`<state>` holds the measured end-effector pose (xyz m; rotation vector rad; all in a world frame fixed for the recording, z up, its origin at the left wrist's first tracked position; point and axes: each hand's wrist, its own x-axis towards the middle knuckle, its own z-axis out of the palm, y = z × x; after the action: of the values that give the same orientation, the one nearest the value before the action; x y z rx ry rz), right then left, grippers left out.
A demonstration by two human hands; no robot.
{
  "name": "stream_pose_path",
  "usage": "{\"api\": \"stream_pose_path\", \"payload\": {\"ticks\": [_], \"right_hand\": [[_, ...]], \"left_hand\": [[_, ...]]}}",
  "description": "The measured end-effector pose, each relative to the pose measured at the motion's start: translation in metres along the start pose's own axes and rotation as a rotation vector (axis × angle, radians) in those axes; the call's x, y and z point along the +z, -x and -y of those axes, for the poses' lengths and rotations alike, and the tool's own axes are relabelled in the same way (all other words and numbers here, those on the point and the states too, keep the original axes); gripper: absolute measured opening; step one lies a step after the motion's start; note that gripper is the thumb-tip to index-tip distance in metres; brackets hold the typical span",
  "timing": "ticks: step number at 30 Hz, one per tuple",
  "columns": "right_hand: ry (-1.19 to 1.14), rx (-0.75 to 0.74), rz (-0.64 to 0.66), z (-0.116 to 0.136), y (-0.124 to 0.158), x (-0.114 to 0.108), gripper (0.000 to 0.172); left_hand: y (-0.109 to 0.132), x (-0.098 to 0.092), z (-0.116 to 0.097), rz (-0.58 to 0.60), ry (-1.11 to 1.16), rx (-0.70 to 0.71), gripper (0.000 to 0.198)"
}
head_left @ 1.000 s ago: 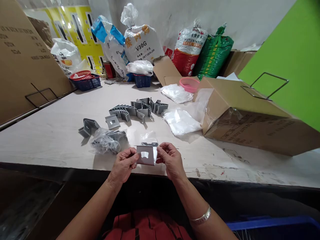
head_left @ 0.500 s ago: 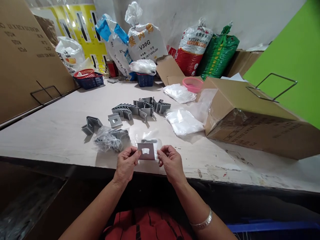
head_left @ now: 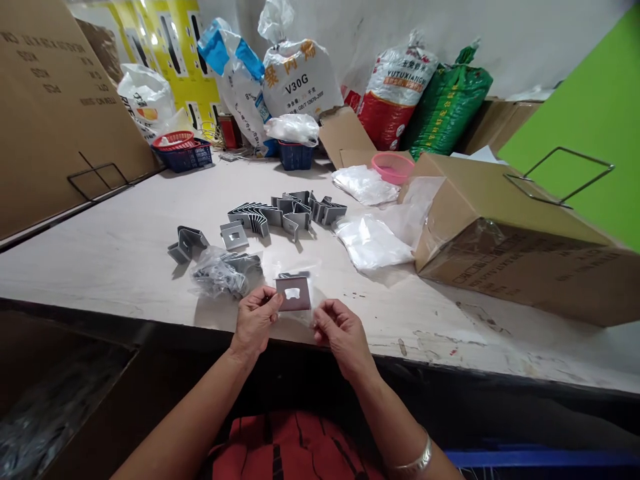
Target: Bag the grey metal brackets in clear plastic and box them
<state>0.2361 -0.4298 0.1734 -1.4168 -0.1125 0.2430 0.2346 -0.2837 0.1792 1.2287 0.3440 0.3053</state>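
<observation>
A bent metal bracket [head_left: 301,302] with a cut-out hole sits in a clear plastic bag [head_left: 303,319] near the table's front edge. Thumb and fingers of my left hand [head_left: 254,321] pinch the bracket's left side through the film. My right hand [head_left: 343,333] has its fingertips closed on the bag's right edge, a little apart from the metal. Just left of my left hand lies a pile of bagged brackets [head_left: 220,272]. Beyond it are a loose bracket [head_left: 234,235], another small group of brackets [head_left: 187,245] and a long row of nested brackets [head_left: 255,217].
Stacks of clear bags [head_left: 373,241] lie right of the brackets, beside a cardboard box [head_left: 500,253]. A pink basket [head_left: 393,168], a blue basket [head_left: 295,155] and filled sacks [head_left: 400,93] stand at the back. Another large carton [head_left: 60,133] rises at the left.
My right hand has shifted slightly down from the bracket's right side to the bag's lower right edge. The left hand still holds the bracket, now tilted a little. The view has shifted slightly.
</observation>
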Motion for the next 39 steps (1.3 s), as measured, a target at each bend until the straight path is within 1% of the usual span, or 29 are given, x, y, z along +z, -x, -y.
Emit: {"api": "stream_pose_path", "payload": {"ticks": [1,3,4,6,7,8,10,11,13,15,17,19,21,24,26,28,29,30,32,33,34,36,37,39], "right_hand": [[0.128,-0.074,-0.071,0.000,0.000,-0.003,0.023],[0.360,-0.275,-0.185,0.002,-0.002,-0.008,0.026],[0.442,-0.367,-0.204,0.003,-0.004,-0.010,0.031],[0.541,-0.475,-0.165,0.007,-0.010,-0.014,0.042],[0.569,-0.499,-0.127,0.009,-0.014,-0.016,0.043],[0.588,-0.510,-0.085,0.010,-0.018,-0.018,0.041],[0.624,-0.514,-0.008,0.011,-0.024,-0.021,0.029],[0.643,-0.516,0.019,0.011,-0.027,-0.023,0.025],[0.672,-0.528,0.061,0.011,-0.029,-0.027,0.025],[0.691,-0.556,0.084,0.010,-0.029,-0.027,0.026],[0.703,-0.566,0.109,0.009,-0.030,-0.025,0.026],[0.715,-0.542,0.141,0.008,-0.033,-0.023,0.026],[0.724,-0.504,0.158,0.006,-0.038,-0.020,0.025],[0.781,-0.509,0.144,0.003,-0.041,-0.019,0.021],[0.834,-0.516,0.115,0.001,-0.037,-0.019,0.023],[0.889,-0.479,0.038,0.000,-0.030,-0.019,0.035],[0.912,-0.428,0.010,0.000,-0.026,-0.020,0.041],[0.926,-0.362,0.006,0.000,-0.023,-0.021,0.040],[0.902,-0.226,0.072,0.000,-0.020,-0.024,0.023],[0.852,-0.170,0.129,0.001,-0.021,-0.026,0.014],[0.779,-0.121,0.181,0.001,-0.022,-0.027,0.010],[0.582,-0.033,0.215,0.001,-0.027,-0.030,0.012],[0.469,0.008,0.198,0.001,-0.030,-0.030,0.014],[0.261,0.041,0.099,0.001,-0.033,-0.028,0.020]], "left_hand": [[-0.001,0.000,0.001,0.005,-0.016,0.005,0.024],[-0.001,-0.001,0.002,0.039,-0.050,0.004,0.022],[-0.001,-0.001,0.002,0.067,-0.069,-0.001,0.022],[0.000,-0.001,0.002,0.136,-0.110,-0.011,0.022],[0.001,0.000,0.001,0.177,-0.129,-0.026,0.022],[0.001,0.000,0.000,0.216,-0.147,-0.047,0.022],[0.001,0.000,-0.004,0.264,-0.186,-0.092,0.021],[0.000,0.000,-0.006,0.264,-0.209,-0.108,0.020],[-0.001,0.001,-0.012,0.242,-0.264,-0.110,0.018],[-0.003,0.004,-0.017,0.219,-0.326,-0.057,0.014],[-0.005,0.007,-0.020,0.203,-0.394,0.055,0.009],[-0.005,0.010,-0.020,0.187,-0.469,0.217,0.006],[-0.006,0.011,-0.018,0.203,-0.555,0.399,0.008],[-0.006,0.010,-0.016,0.298,-0.716,0.670,0.008],[-0.007,0.007,-0.014,0.345,-0.844,0.786,0.008],[-0.008,0.005,-0.013,0.352,-0.971,0.840,0.006],[-0.008,0.004,-0.013,0.352,-1.028,0.858,0.008],[-0.009,0.004,-0.013,0.359,-1.076,0.880,0.011],[-0.011,0.003,-0.014,0.412,-1.136,0.937,0.017],[-0.012,0.002,-0.016,0.466,-1.153,0.966,0.021],[-0.013,0.002,-0.019,0.530,-1.162,0.992,0.025],[-0.016,0.002,-0.028,0.648,-1.166,1.013,0.028],[-0.017,0.001,-0.032,0.693,-1.166,1.011,0.029],[-0.018,0.001,-0.041,0.759,-1.181,1.001,0.029]]}}
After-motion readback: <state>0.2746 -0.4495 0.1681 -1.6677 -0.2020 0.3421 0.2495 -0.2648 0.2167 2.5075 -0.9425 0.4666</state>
